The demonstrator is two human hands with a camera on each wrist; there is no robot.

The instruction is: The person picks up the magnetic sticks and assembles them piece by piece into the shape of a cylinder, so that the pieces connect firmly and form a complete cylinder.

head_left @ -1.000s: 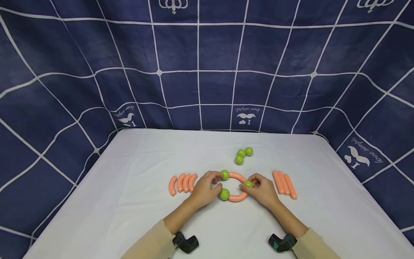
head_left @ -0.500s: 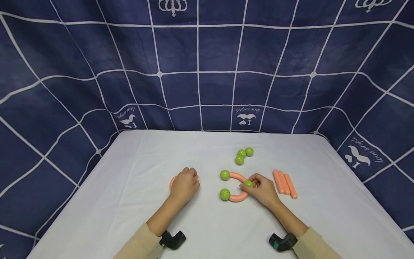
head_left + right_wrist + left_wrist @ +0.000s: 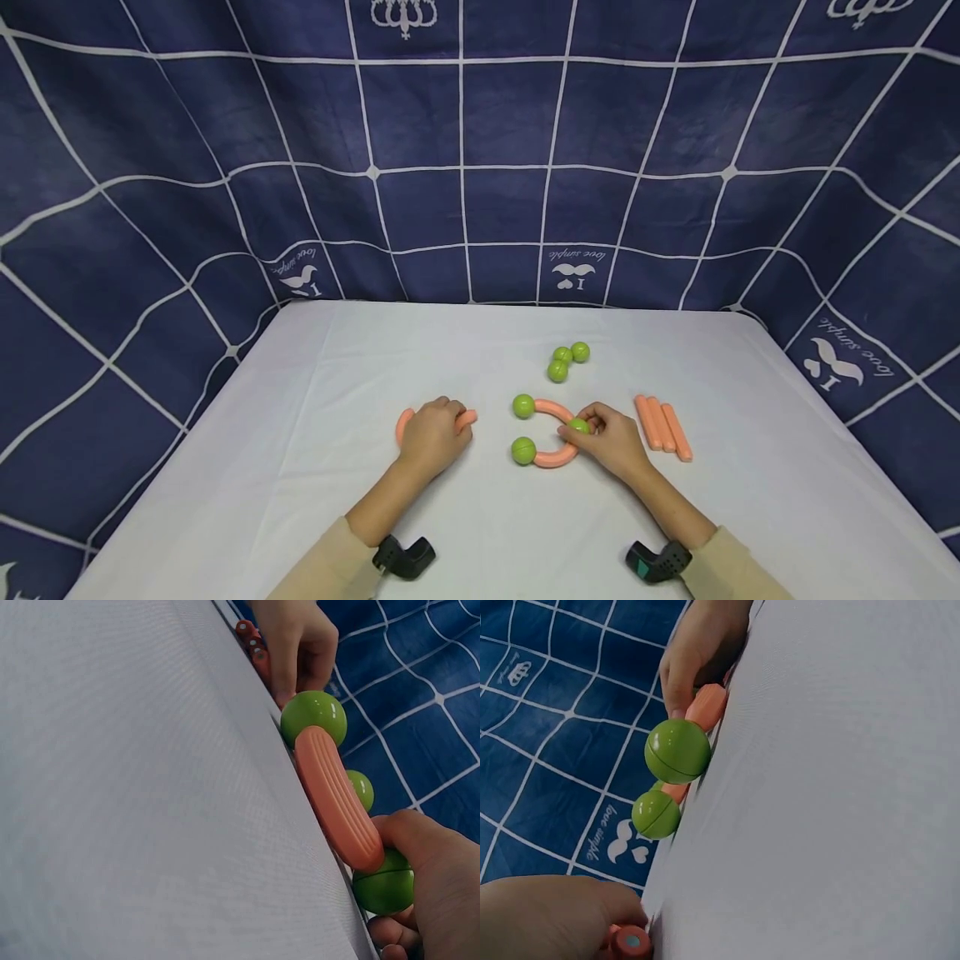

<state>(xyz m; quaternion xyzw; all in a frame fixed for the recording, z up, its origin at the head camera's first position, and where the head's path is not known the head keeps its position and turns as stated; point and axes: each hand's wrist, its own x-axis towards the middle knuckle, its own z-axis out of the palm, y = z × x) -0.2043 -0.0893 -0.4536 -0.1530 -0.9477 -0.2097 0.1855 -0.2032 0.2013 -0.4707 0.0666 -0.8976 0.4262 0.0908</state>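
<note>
My left hand [image 3: 433, 435] grips a curved orange stick [image 3: 467, 419], whose end sticks out to the right of the fingers. In the left wrist view a small silvery disc marks the stick's end. Other curved orange sticks [image 3: 402, 423] lie by that hand, largely hidden under it. With thumb and fingers, my right hand [image 3: 609, 440] pinches a green ball [image 3: 579, 426]. Two curved sticks [image 3: 553, 459] run from this ball to an upper green ball [image 3: 523, 406] and a lower green ball [image 3: 523, 451], making an arc that opens to the left.
Three loose green balls [image 3: 557, 371] sit together farther back. Three straight orange sticks [image 3: 664, 427] lie side by side to the right of my right hand. The white table [image 3: 360, 350] ends against a dark blue checked cloth [image 3: 502, 200].
My left hand has left the two left green balls, moved left to the curved sticks and taken hold of one, shifting it slightly right. The right hand stays on its ball.
</note>
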